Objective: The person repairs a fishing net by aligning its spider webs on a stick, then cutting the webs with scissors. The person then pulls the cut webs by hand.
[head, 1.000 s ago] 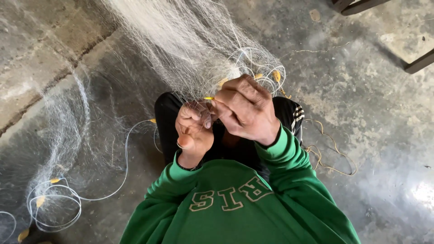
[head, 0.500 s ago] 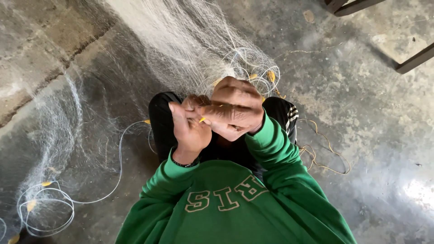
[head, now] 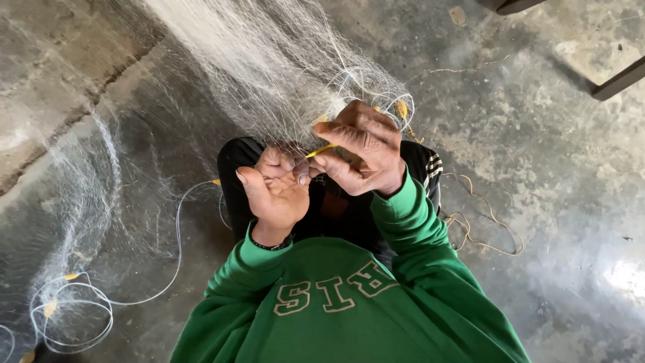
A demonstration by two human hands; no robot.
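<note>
My right hand (head: 363,151) pinches a thin yellow needle (head: 321,150) against the bunched white net (head: 282,74); my left hand (head: 275,191), half-curled just beside it, grips mesh. I judge the mending midway: loose net and coiled line (head: 74,316) lie left of the needle.

A grey concrete floor (head: 571,202) lay underneath, stained and worn. A tangle of yellow cord (head: 480,222) rested on it, and dark furniture legs (head: 615,81) crossed the upper corner. The person wore a green sweatshirt (head: 349,316).
</note>
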